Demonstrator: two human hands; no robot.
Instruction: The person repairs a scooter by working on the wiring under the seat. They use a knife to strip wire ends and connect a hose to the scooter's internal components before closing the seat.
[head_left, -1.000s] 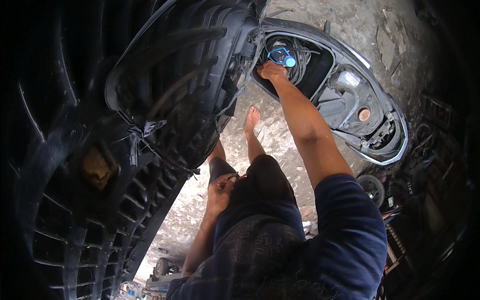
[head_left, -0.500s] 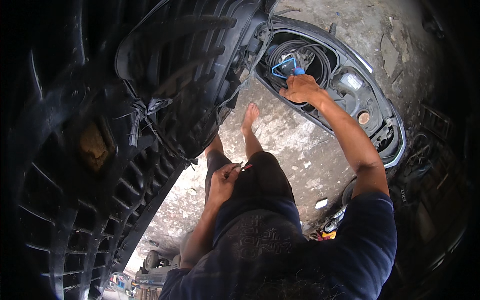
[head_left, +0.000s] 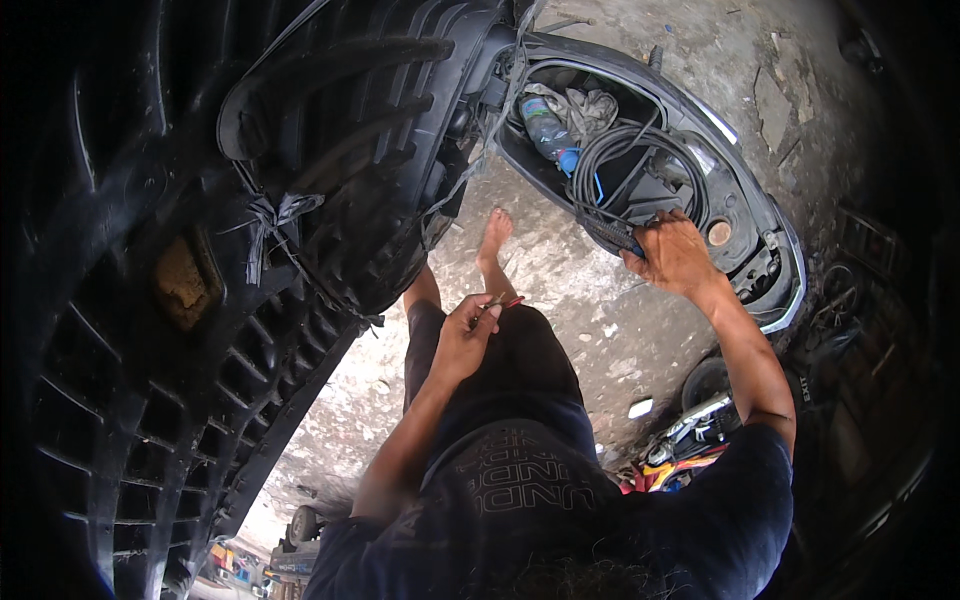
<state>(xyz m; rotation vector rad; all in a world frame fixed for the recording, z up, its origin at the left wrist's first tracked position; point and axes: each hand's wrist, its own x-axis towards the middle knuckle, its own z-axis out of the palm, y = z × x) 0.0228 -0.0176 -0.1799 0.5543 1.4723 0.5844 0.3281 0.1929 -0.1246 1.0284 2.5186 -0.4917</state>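
Observation:
My right hand is closed round a coil of black cable, which is lifted over the open under-seat box of a scooter. A dark ribbed length shows beside the fingers. In the box, left of the coil, lie a clear bottle with a blue cap and a crumpled grey cloth. A bent blue piece shows at the coil's edge. Above my lap, my left hand pinches a small thin item with a red end; its kind is too small to tell.
The raised seat's black ribbed underside fills the left, with a tied black strip hanging from it. A round brown cap sits on the scooter's tank. Below right stands a small vehicle; a white piece lies on the rough floor.
My right hand has moved right and nearer, lifting the cable coil partly out of the box and uncovering the bottle and cloth. My left hand has risen slightly with its small item.

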